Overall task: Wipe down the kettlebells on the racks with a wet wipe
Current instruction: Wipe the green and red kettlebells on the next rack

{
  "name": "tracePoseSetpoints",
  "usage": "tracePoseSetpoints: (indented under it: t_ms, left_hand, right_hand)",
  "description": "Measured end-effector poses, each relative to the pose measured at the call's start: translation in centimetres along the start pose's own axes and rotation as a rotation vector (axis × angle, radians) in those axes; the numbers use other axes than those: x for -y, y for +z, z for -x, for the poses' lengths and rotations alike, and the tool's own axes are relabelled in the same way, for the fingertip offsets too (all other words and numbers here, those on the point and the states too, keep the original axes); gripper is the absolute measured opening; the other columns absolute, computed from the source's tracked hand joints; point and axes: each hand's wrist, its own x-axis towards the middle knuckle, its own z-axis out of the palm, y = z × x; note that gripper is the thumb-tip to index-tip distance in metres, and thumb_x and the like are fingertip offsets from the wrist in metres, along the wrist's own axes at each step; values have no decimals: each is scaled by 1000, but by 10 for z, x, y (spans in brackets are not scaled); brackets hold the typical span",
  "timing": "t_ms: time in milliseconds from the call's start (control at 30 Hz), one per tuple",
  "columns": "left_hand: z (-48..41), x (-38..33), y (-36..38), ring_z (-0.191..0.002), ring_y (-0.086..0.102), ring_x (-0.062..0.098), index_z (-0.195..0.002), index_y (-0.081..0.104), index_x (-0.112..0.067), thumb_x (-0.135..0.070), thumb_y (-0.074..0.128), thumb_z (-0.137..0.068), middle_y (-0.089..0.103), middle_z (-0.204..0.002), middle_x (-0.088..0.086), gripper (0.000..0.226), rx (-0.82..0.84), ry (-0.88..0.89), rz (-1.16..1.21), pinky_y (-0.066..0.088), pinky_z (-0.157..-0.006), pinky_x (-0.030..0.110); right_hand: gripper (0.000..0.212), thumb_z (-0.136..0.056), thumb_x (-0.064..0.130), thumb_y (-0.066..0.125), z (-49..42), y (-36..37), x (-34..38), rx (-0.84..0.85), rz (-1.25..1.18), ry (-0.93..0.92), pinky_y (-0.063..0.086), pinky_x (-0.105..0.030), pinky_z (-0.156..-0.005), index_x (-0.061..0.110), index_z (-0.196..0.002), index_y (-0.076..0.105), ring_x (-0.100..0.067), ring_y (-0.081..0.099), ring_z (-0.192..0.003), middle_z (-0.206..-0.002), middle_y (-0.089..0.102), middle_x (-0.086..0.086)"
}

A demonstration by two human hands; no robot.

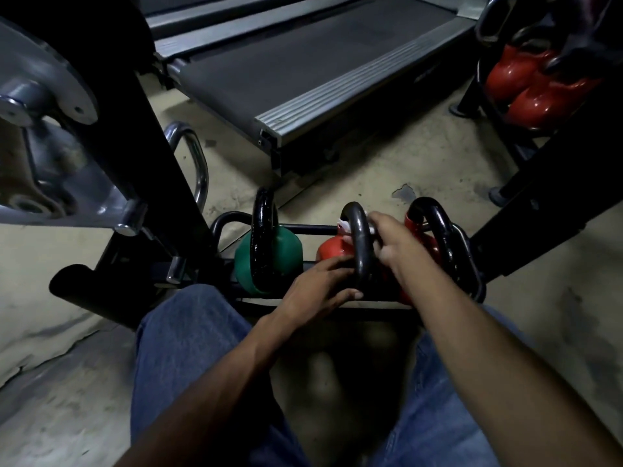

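Note:
A low black rack [303, 229] on the floor holds a green kettlebell [286, 246] on the left, a red kettlebell [332, 249] in the middle and another red one [429, 246] on the right, all with black handles. My left hand [320, 284] grips the near base of the middle kettlebell's handle [359, 244]. My right hand [392, 241] is wrapped round the upper part of that handle and holds a white wet wipe [344, 226] against it; only a scrap of the wipe shows.
A treadmill deck [303, 62] lies beyond the rack. A black machine post [161, 136] and chrome bar [199, 163] stand at left. A second rack with red kettlebells [526, 82] is at upper right. My knees in jeans [188, 348] crouch before the rack.

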Motion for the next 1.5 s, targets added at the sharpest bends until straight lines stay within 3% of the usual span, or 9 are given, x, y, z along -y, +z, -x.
tracePoseSetpoints:
  t_ms: [233, 400, 533, 667, 867, 1000, 1167, 1333, 1500]
  left_hand:
    - [2, 1, 4, -141, 47, 11, -141, 59, -35, -58, 59, -97, 39, -159, -17, 50, 20, -37, 29, 48, -109, 41]
    - [3, 0, 4, -143, 45, 12, -144, 57, -35, -59, 56, -99, 37, -160, -15, 51, 33, -42, 21, 47, -110, 43]
    - [4, 3, 7, -142, 46, 13, -144, 57, -31, -61, 54, -99, 37, -161, -12, 54, 32, -48, 7, 47, -110, 41]
    - [5, 3, 7, -137, 51, 16, -139, 60, -28, -61, 53, -99, 41, -157, -8, 52, 25, -42, 4, 49, -106, 41]
    - [6, 1, 6, -142, 46, 11, -142, 60, -26, -54, 60, -99, 41, -160, -9, 52, -10, -27, 31, 43, -112, 31]
    - [6, 2, 7, -141, 46, 11, -144, 58, -30, -57, 58, -99, 38, -160, -14, 53, -4, -39, 29, 44, -111, 32]
    - [7, 3, 9, -142, 46, 13, -145, 57, -28, -57, 58, -98, 38, -161, -12, 55, -7, -45, 36, 45, -113, 39]
    - [6, 3, 9, -143, 44, 11, -145, 58, -28, -57, 58, -98, 36, -162, -14, 55, -14, -46, 30, 44, -114, 36]
    - [7, 6, 11, -145, 43, 12, -145, 57, -28, -61, 55, -98, 37, -162, -10, 57, 2, -48, 24, 43, -115, 41]
  right_hand:
    - [23, -99, 6, 49, 1, -3, 7, 12, -93, 8, 63, -38, -54, -11, -106, 61, -32, 75, -66, -87, 74, -25]
    - [12, -83, 17, 76, -5, 19, 36, -234, 709, -381, 54, -29, -65, 8, -88, 68, -20, 65, -76, -92, 72, -7]
    - [17, -78, 23, 70, -4, 43, 44, -98, 1581, -731, 57, -36, -81, 16, -91, 78, -24, 63, -100, -101, 69, -5]
    - [17, -82, 19, 70, 16, 40, 27, -67, 1982, -1018, 51, -38, -74, 14, -97, 73, -29, 50, -111, -112, 53, -8]
    - [16, -85, 28, 69, 22, 2, -8, -352, 1069, -908, 38, -32, -66, 16, -85, 57, -17, 51, -83, -92, 57, 1]
    - [9, -93, 16, 65, 24, -5, -4, -171, 170, -291, 56, -32, -64, 7, -95, 65, -23, 66, -77, -95, 72, -15]
    - [27, -104, 6, 44, 33, -6, -4, 102, -252, 116, 65, -39, -71, -12, -113, 61, -35, 78, -75, -101, 74, -31]
    - [23, -97, 14, 61, 14, 6, 9, -92, -4, -74, 62, -39, -68, -3, -111, 64, -32, 74, -79, -96, 75, -21]
    - [10, -82, 22, 70, 7, 33, 31, -226, 1155, -722, 44, -30, -69, 13, -85, 68, -24, 62, -94, -97, 67, -6]
